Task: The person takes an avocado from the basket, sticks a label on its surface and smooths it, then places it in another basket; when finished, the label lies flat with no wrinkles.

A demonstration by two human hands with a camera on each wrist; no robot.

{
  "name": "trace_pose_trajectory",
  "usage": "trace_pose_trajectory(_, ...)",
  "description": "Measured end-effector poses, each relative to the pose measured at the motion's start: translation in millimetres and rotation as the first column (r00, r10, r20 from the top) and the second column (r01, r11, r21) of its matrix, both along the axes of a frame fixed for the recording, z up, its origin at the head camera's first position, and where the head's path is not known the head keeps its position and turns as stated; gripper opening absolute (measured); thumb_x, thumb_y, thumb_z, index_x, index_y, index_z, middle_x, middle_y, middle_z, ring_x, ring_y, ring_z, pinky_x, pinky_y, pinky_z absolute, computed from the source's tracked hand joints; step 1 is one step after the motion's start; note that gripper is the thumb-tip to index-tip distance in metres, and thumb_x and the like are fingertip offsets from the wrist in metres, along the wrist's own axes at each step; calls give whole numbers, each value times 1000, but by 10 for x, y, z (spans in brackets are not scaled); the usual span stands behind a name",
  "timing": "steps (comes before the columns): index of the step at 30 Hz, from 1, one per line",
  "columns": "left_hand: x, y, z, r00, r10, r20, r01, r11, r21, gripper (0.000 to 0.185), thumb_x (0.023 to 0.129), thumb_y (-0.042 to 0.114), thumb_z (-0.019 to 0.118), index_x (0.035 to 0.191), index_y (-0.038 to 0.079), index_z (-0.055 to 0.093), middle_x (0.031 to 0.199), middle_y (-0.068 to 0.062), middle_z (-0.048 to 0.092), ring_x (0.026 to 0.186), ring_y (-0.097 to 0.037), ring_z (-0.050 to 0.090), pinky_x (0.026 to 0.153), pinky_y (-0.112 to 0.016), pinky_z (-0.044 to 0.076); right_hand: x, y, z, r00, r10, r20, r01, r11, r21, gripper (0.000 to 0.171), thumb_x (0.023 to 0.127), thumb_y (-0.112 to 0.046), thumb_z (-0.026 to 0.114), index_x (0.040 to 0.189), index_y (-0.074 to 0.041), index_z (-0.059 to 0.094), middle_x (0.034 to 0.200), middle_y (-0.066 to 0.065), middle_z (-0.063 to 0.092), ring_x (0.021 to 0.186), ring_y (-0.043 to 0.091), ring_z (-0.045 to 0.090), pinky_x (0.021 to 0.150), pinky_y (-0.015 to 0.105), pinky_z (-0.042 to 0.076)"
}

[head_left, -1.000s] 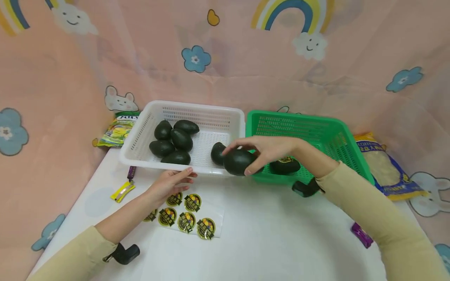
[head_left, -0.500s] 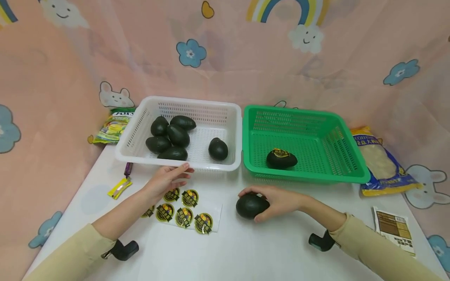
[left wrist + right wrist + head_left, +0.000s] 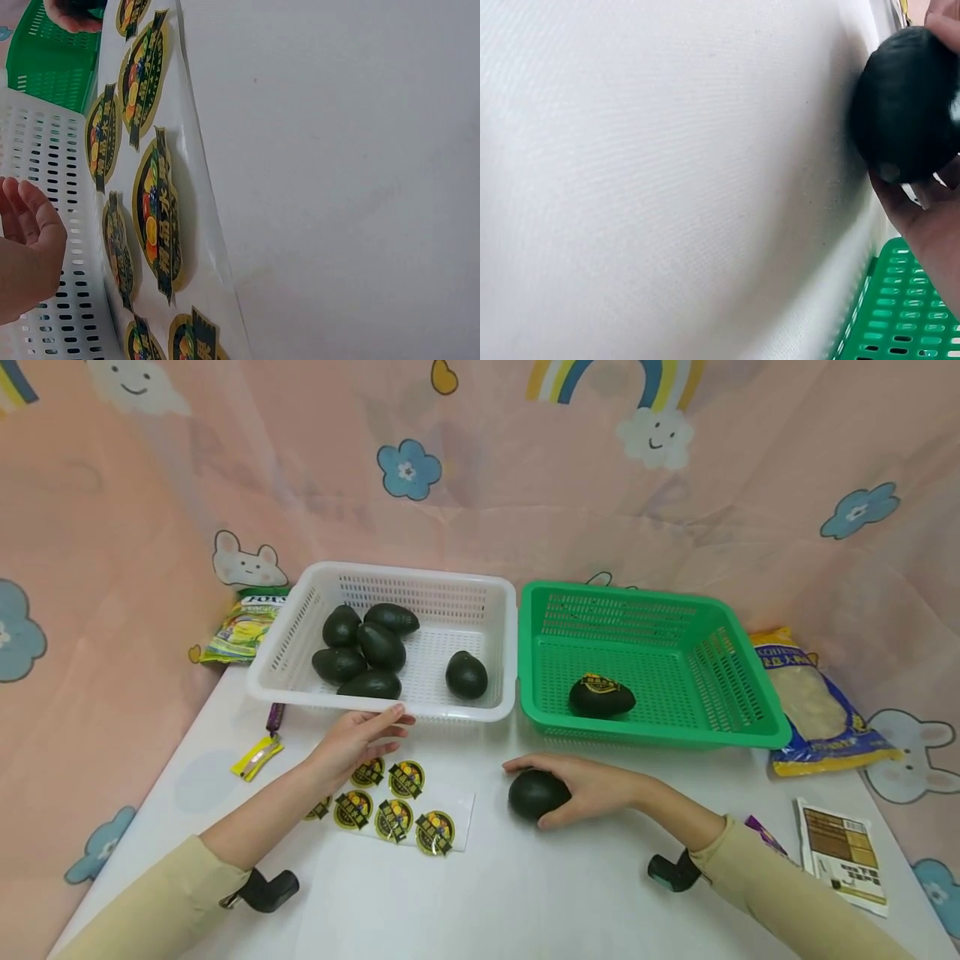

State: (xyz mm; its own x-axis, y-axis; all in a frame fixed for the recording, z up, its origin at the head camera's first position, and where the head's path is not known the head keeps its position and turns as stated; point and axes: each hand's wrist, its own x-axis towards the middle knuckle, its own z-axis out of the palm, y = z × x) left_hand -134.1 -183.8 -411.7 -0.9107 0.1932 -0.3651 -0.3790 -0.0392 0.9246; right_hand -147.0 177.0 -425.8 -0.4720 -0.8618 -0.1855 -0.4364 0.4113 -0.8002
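My right hand (image 3: 588, 787) has its thumb and fingers around a dark green avocado (image 3: 537, 794) at the white tabletop, in front of the gap between two baskets. In the right wrist view the thumb lies along one side of this avocado (image 3: 904, 105) and a finger along the other. My left hand (image 3: 356, 745) is at the front rim of the white basket (image 3: 450, 708), fingers loosely extended and holding nothing. Several avocados (image 3: 382, 647) lie inside that basket. Partly under the left hand is a clear sheet of round black-and-gold stickers (image 3: 393, 820).
On the right stands a green basket (image 3: 720, 735) holding one avocado with a sticker (image 3: 602, 697). A blue-and-yellow bag (image 3: 817, 710) and a brown-and-white packet (image 3: 842, 856) lie beyond it. To the left are a green-yellow bag (image 3: 251, 625) and a small yellow packet (image 3: 257, 758).
My right hand has brought an avocado from over the baskets' inner edges down and nearer to the tabletop beside the sticker sheet. The left hand has stayed at the white basket's rim.
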Motion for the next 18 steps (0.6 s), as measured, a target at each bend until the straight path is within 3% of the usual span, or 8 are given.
trace_pose_trajectory(4, -1, -1, 1, 1000, -10, -7, 10, 1000, -2, 49, 97, 37, 61, 122, -5, 60, 119, -9, 65, 105, -18, 60, 97, -33, 48, -6, 0, -8, 999, -2, 50, 3, 1000, -16, 79, 81, -32, 81, 147, -17, 40, 148, -4, 43, 129, 15, 45, 108, 33, 35)
trace_pose_trajectory(10, -14, -4, -16, 1000, -23, -19, 23, 1000, -13, 51, 97, 39, 60, 123, -6, 60, 118, -8, 65, 110, -23, 59, 97, -34, 48, 0, 5, -5, 999, 6, 33, -6, 1000, -14, 80, 80, -41, 80, 146, -19, 41, 147, -5, 44, 128, 14, 46, 108, 37, 35)
trace_pose_trajectory(12, -8, -16, -34, 996, -70, -57, 67, 996, -58, 52, 97, 39, 59, 125, -6, 59, 121, -10, 64, 114, -26, 57, 97, -34, 48, 8, -2, 8, 1000, 4, 26, -4, 1000, -11, 79, 80, -42, 80, 146, -18, 42, 147, -6, 44, 131, 14, 43, 109, 37, 34)
trace_pose_trajectory(13, 0, -29, -44, 988, -122, -100, 109, 986, -123, 52, 98, 39, 59, 126, -4, 59, 122, -10, 64, 116, -27, 57, 97, -34, 48, 13, -7, 18, 1000, -1, 20, 1, 1000, -9, 78, 81, -43, 79, 146, -18, 42, 146, -7, 44, 132, 14, 42, 109, 37, 34)
trace_pose_trajectory(14, 11, -46, -56, 971, -192, -143, 161, 966, -204, 51, 97, 39, 60, 127, -3, 60, 123, -10, 64, 117, -28, 56, 97, -35, 48, 19, -14, 27, 1000, -6, 11, 6, 1000, -10, 77, 82, -43, 78, 146, -18, 43, 146, -8, 44, 133, 14, 41, 110, 37, 33)
trace_pose_trajectory(15, 26, -70, -64, 942, -278, -190, 210, 926, -313, 51, 96, 40, 62, 127, 0, 61, 125, -9, 63, 118, -28, 56, 97, -35, 48, 26, -23, 39, 1000, -11, 1, 11, 1000, -12, 75, 83, -43, 77, 145, -18, 44, 146, -8, 45, 134, 14, 40, 110, 36, 33)
trace_pose_trajectory(16, 45, -99, -72, 899, -372, -232, 246, 866, -435, 51, 94, 41, 64, 127, 3, 62, 126, -8, 63, 118, -27, 56, 97, -36, 47, 33, -33, 51, 1000, -16, -12, 16, 1000, -15, 73, 84, -44, 76, 144, -18, 45, 145, -9, 45, 135, 13, 39, 111, 35, 33)
trace_pose_trajectory(18, 86, -161, -87, 791, -548, -274, 255, 701, -666, 53, 88, 45, 70, 127, 10, 63, 125, -5, 61, 117, -25, 54, 96, -40, 47, 48, -53, 77, 999, -22, -33, 21, 999, -30, 69, 86, -44, 74, 143, -17, 47, 144, -9, 46, 133, 13, 41, 110, 33, 34)
